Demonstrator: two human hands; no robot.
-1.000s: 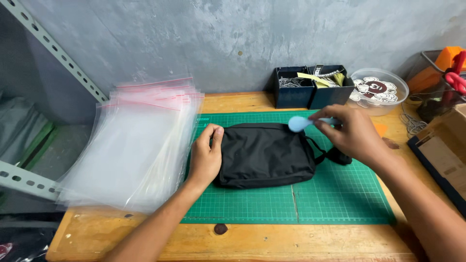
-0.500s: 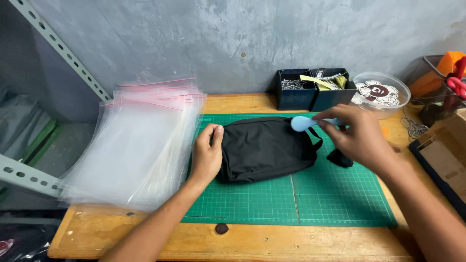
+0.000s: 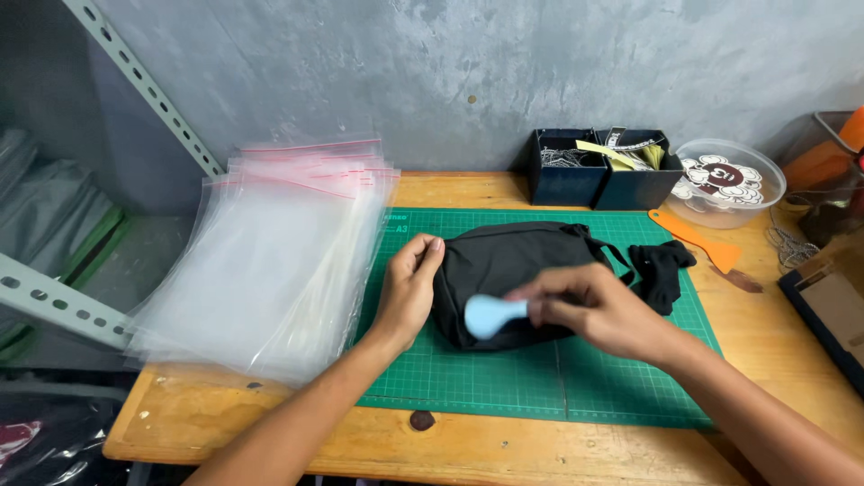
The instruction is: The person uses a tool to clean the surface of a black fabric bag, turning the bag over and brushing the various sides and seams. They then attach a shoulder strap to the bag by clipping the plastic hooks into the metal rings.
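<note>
Just one head-worn cam here, looking down and forward over the wooden desk [image 3: 504,445] toward the grey wall [image 3: 450,72]. Pretty close up, arm's reach, both forearms coming in from the bottom edge. No second view.

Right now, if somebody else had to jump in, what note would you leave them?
Left hand: open, resting on the left end of the black pouch, steadying it.
Right hand: shut on a light blue tool, held over the pouch's front edge.
The pouch lies flat on the green cutting mat, its strap bunched to the right.
A stack of clear zip bags sits left of the mat.
Done: pouch laid out.
Left: pouch not yet in any bag.
</note>
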